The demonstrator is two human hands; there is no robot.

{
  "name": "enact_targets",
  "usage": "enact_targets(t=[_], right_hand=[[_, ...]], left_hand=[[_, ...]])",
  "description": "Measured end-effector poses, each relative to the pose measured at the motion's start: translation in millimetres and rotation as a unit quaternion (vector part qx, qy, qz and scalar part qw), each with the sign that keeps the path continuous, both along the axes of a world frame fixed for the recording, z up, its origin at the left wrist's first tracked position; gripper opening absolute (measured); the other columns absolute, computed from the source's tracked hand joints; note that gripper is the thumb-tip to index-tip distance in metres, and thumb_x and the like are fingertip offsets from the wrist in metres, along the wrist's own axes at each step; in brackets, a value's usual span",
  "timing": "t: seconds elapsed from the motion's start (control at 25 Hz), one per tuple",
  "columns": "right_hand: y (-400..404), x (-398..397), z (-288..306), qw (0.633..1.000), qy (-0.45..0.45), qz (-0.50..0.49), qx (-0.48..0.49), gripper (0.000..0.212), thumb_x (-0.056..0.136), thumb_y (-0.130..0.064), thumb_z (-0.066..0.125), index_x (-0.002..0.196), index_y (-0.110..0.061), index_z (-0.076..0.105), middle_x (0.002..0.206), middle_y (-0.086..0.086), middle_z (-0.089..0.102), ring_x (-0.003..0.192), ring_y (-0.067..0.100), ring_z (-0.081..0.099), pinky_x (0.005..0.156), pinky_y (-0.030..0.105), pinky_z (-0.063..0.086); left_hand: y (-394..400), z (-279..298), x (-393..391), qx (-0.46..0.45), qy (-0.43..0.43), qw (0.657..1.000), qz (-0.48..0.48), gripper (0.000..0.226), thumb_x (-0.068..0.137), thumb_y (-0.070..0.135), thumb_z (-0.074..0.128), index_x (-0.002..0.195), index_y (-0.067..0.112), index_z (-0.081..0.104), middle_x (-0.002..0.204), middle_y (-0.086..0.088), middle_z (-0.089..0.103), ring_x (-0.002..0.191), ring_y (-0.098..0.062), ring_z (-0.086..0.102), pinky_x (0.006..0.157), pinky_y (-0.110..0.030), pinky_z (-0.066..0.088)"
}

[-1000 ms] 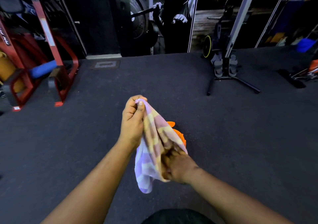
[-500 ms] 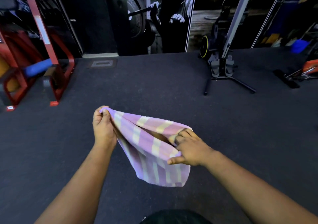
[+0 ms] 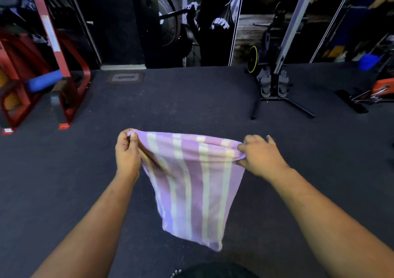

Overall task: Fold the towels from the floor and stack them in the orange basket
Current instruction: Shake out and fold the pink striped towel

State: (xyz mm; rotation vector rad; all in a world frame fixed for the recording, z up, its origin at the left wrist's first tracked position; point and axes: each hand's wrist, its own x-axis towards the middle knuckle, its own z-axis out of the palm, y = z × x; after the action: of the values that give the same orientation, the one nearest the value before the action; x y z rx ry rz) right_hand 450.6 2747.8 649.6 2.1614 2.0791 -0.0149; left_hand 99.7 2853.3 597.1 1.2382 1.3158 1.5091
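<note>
**Striped towel held spread between two hands**

While both forearms reach forward from the bottom of the view, a purple towel with pale yellow stripes (image 3: 191, 184) hangs in the air between the hands, above the dark carpeted floor (image 3: 64, 181) and not touching it. The left hand (image 3: 127, 152) pinches the towel's upper left corner, fingers curled and clamped on the cloth. The right hand (image 3: 259, 156) grips the upper right corner, thumb and fingers closed on the edge. Its top edge runs nearly taut from hand to hand; the rest drapes down, narrowing toward a lower corner.

Farther off, a red metal frame (image 3: 70, 85) stands at the left with a blue roll (image 3: 42, 81) resting inside it. A black stand on spread legs (image 3: 277, 98) sits at the right, against a dark wall mural (image 3: 191, 21).
</note>
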Motion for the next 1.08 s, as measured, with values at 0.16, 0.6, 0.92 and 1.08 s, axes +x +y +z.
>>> enact_targets(t=[0.16,0.6,0.92,1.08], right_hand=[[7,7,9,0.994,0.071,-0.058,-0.058,0.034,0.085,-0.059,0.067,0.083,-0.028,0.054,0.095,-0.004,0.060,0.089,0.023,0.061,0.066,0.032,0.042],[15,24,3,0.784,0.578,-0.148,0.172,0.033,0.084,-0.010,0.076,0.107,-0.024,0.057,0.094,0.000,0.069,0.078,0.014,0.059,0.070,0.032,0.047],[24,3,7,0.849,0.398,-0.193,0.289,0.032,0.083,-0.018,0.073,0.113,-0.019,0.059,0.112,0.001,0.060,0.105,0.024,0.058,0.083,0.035,0.046],[16,-82,3,0.882,0.457,-0.051,0.107,0.042,0.080,-0.058,0.076,0.078,-0.023,0.053,0.070,-0.011,0.057,0.065,0.009,0.053,0.060,0.030,0.041]], left_hand=[[21,19,7,-0.042,0.049,0.996,-0.057,0.016,0.105,0.016,0.051,0.101,0.018,0.066,0.093,0.005,0.070,0.084,-0.009,0.065,0.081,-0.032,0.053],[43,38,16,-0.040,-0.010,0.996,-0.080,0.017,0.105,0.017,0.053,0.098,0.022,0.068,0.101,-0.004,0.073,0.091,-0.017,0.067,0.083,-0.038,0.054],[24,58,50,-0.040,0.136,0.973,-0.183,0.017,0.091,0.020,0.077,0.079,0.013,0.067,0.071,-0.012,0.070,0.066,-0.020,0.062,0.062,-0.044,0.056],[-3,61,111,-0.041,0.076,0.957,-0.276,0.027,0.082,0.028,0.081,0.070,0.020,0.058,0.065,-0.012,0.064,0.062,-0.020,0.055,0.058,-0.038,0.045]])
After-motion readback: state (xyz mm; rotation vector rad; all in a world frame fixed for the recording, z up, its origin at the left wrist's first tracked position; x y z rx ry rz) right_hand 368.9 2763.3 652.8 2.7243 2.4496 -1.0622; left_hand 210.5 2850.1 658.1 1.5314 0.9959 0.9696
